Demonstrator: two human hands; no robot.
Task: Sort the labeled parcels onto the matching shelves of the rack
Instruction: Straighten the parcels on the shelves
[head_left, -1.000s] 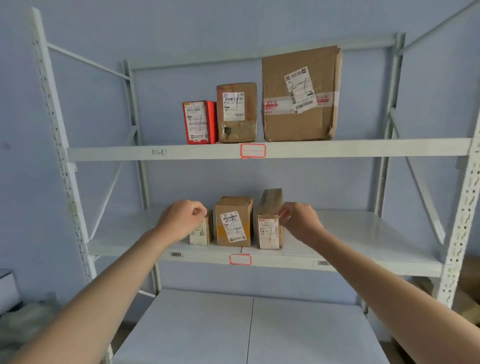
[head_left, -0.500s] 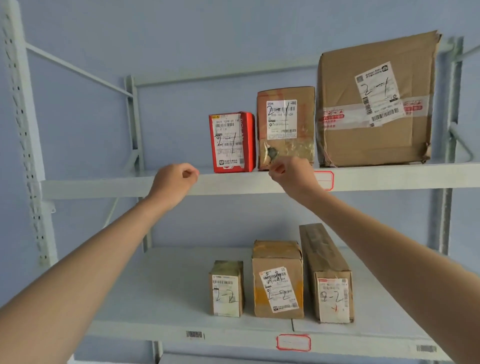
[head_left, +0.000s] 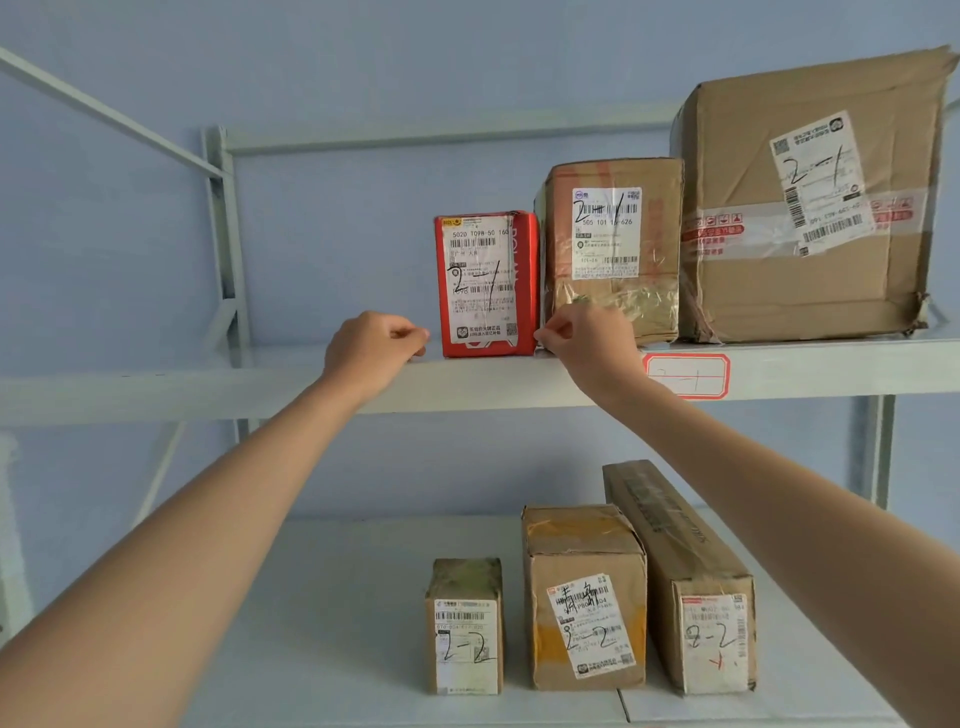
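Flanking the red parcel (head_left: 487, 283) on the upper shelf (head_left: 208, 384): left hand (head_left: 370, 349) at its 9 o'clock, right hand (head_left: 587, 343) at its 3 o'clock. Left hand curled loosely, fingertips just beside the parcel's lower left edge; contact not determinable. Right hand curled, thumb and forefinger drawn together at the parcel's lower right corner; an actual pinch on the parcel not determinable. Red parcel upright, marked 2-1. At its 3 o'clock, touching: taped brown parcel (head_left: 615, 249), marked 2-1. Further toward 3 o'clock: large brown carton (head_left: 810, 202), marked 2-1. Red-bordered shelf tag (head_left: 687, 375) on the upper shelf's front edge, faintly marked 2-1. Lower shelf (head_left: 311, 623), toward 6 o'clock: small parcel (head_left: 464, 626), medium parcel (head_left: 586, 597), long parcel (head_left: 685, 577), side by side, each marked 2-2.
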